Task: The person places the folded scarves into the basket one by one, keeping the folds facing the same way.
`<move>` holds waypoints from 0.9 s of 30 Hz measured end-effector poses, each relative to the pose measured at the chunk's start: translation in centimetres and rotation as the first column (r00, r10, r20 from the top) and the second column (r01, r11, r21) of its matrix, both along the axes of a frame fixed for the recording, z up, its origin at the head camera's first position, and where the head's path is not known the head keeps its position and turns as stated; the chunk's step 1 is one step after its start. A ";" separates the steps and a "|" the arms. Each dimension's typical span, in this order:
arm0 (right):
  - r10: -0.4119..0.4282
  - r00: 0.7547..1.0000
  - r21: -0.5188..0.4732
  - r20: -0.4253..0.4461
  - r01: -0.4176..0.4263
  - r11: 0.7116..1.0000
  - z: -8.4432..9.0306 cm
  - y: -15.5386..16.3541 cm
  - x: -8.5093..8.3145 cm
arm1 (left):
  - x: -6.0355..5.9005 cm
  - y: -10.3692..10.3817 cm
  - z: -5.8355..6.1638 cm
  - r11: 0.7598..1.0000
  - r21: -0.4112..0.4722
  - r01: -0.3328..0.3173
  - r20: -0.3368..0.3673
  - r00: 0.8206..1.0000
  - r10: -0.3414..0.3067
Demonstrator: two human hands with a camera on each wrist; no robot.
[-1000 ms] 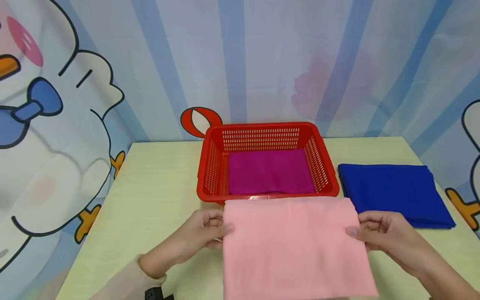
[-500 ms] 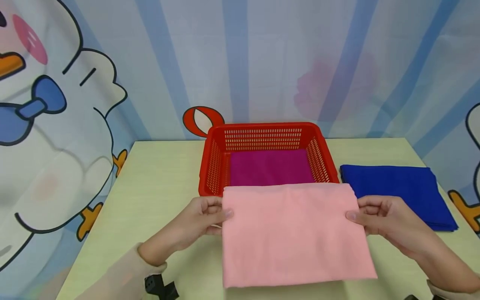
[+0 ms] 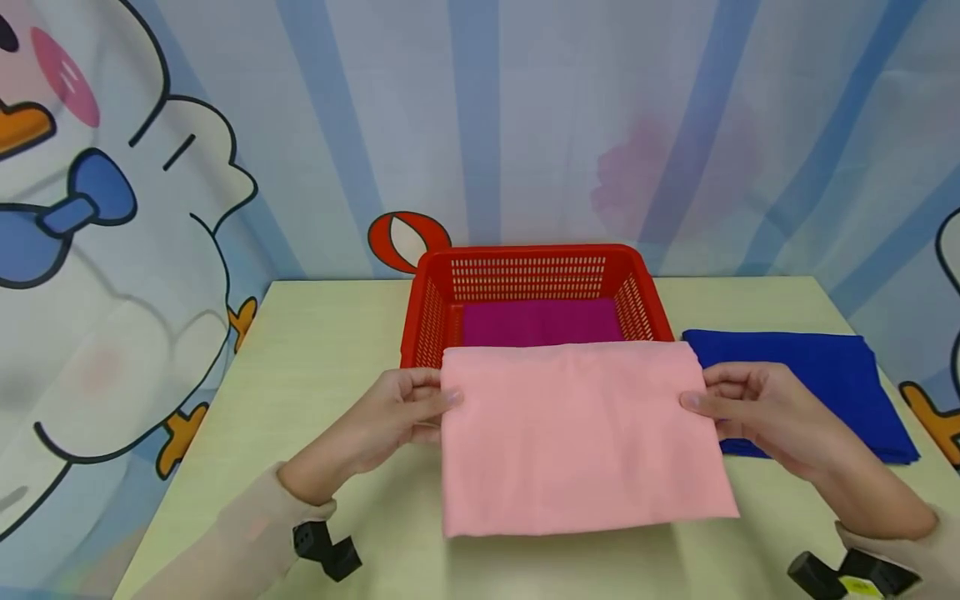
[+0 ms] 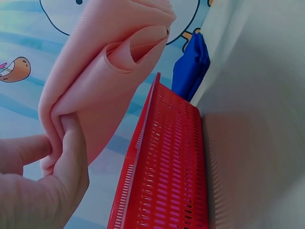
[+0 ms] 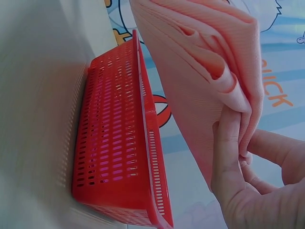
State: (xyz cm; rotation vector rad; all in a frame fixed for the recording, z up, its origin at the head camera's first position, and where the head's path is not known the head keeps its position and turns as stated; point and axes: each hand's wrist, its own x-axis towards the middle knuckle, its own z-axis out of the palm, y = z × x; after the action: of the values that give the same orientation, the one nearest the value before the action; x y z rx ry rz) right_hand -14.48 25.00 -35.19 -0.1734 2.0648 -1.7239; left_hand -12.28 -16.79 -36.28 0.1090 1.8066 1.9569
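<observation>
A folded pink cloth (image 3: 577, 442) hangs above the table, its far edge overlapping the front of the red basket (image 3: 536, 252) in the head view. My left hand (image 3: 390, 421) pinches its left side, thumb on the near face. On the opposite side my right hand (image 3: 772, 417) pinches it the same way. Both wrist views show the cloth's stacked layers (image 4: 95, 81) between thumb and fingers, raised beside the basket's rim. Inside the basket lies a folded magenta cloth (image 3: 540, 322), its front part hidden behind the pink one.
A folded blue cloth (image 3: 817, 383) lies on the table (image 3: 337, 333) to the right of the basket, partly behind my right hand. A printed backdrop (image 3: 547, 125) with stripes and cartoon figures stands behind the table.
Both hands have carried the pink cloth forward and up over the basket's front rim. It now covers more of the basket and the magenta cloth.
</observation>
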 end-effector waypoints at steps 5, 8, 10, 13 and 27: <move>-0.001 1.000 -0.021 -0.003 0.001 1.000 0.3 0.0 -0.7 | -0.5 0.0 0.5 1.000 0.001 -0.018 -0.008 1.000 0.018; -0.005 1.000 -0.037 -0.008 0.005 0.999 0.4 -0.1 -1.1 | -0.8 0.1 0.8 1.000 0.008 -0.030 -0.008 1.000 0.030; -0.003 1.000 -0.052 -0.010 0.003 0.999 0.4 -0.2 -1.3 | -1.0 0.1 0.9 0.999 0.008 -0.037 -0.011 0.999 0.037; -0.001 1.000 -0.053 -0.017 0.000 0.999 0.5 -0.2 -1.7 | -1.4 0.0 1.2 0.999 0.002 -0.041 -0.014 0.999 0.041; 0.014 0.999 -0.035 -0.045 -0.016 0.999 1.2 -0.5 -3.6 | -2.9 0.0 1.5 0.997 0.025 -0.072 -0.009 0.997 0.073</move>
State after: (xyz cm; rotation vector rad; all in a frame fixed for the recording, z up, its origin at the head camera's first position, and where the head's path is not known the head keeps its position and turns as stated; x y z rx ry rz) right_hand -18.03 24.48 -34.02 -0.2393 2.0599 -1.7637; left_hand -15.19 -16.81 -34.82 0.0626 1.8169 2.0327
